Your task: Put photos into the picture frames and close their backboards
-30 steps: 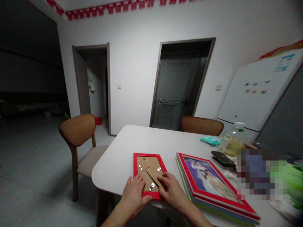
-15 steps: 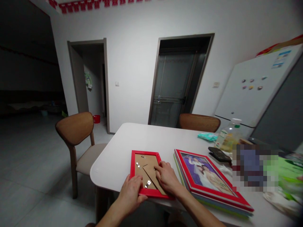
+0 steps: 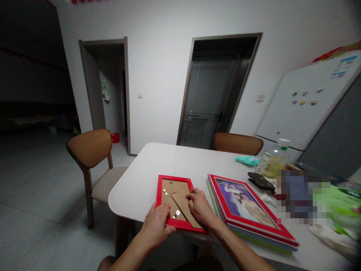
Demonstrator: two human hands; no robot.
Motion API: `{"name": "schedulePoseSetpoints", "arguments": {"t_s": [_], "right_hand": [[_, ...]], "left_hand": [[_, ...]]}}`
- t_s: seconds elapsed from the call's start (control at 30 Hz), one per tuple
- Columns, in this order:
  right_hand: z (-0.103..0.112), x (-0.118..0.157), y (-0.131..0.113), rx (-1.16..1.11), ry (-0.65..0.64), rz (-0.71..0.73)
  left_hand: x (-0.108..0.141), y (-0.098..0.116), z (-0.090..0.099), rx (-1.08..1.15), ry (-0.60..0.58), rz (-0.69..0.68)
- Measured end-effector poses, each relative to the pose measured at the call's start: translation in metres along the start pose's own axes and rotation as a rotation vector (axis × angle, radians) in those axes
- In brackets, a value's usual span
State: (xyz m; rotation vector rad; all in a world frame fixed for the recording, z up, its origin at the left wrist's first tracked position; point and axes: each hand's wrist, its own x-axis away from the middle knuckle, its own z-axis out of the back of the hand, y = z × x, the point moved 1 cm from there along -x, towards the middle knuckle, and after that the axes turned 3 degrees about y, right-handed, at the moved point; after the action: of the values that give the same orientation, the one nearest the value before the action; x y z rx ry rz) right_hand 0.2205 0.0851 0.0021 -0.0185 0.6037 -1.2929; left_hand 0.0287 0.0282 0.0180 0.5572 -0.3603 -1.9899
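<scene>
A red picture frame [image 3: 159,191] lies face down at the table's near edge, its brown backing board [image 3: 182,188] with a fold-out stand strip facing up. Several small metal clips are on the board, one clip [image 3: 176,214] near the lower edge. My left hand [image 3: 158,222] holds the frame's lower left corner, thumb at the near edge and fingers over the border. My right hand [image 3: 199,206] rests on the right side, its bent fingertips closed at a small metal clip [image 3: 186,197] there, partly hidden by them.
Right of the frame lies a stack of frames, the top one a red frame [image 3: 216,188] with a couple's photo. Beyond are a black phone [image 3: 261,181], a teal packet [image 3: 247,160], a plastic bottle [image 3: 272,160] and green bags. Wooden chairs [image 3: 90,148] stand by the white table [image 3: 132,177].
The view has tilted slightly down. Both hands stay at nearly the same places on the frame, the right fingertips shifting only a little at the clip.
</scene>
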Motion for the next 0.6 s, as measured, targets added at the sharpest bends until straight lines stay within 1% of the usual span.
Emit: {"name": "schedulePoseSetpoints", "arguments": {"t_s": [0.23,0.4,0.6], "right_hand": [[0.0011,-0.0029,0.0015,-0.002,0.004,-0.026],[0.0015,-0.0063,0.0032,0.016,-0.047,-0.049],[0.0007,-0.0088,0.0065,0.025,-0.032,-0.057]], "left_hand": [[0.0018,-0.0020,-0.0027,0.028,0.025,-0.020],[0.0024,-0.0036,-0.0047,0.031,0.038,-0.048],[0.0042,-0.0034,-0.0054,0.031,0.026,-0.031]]}}
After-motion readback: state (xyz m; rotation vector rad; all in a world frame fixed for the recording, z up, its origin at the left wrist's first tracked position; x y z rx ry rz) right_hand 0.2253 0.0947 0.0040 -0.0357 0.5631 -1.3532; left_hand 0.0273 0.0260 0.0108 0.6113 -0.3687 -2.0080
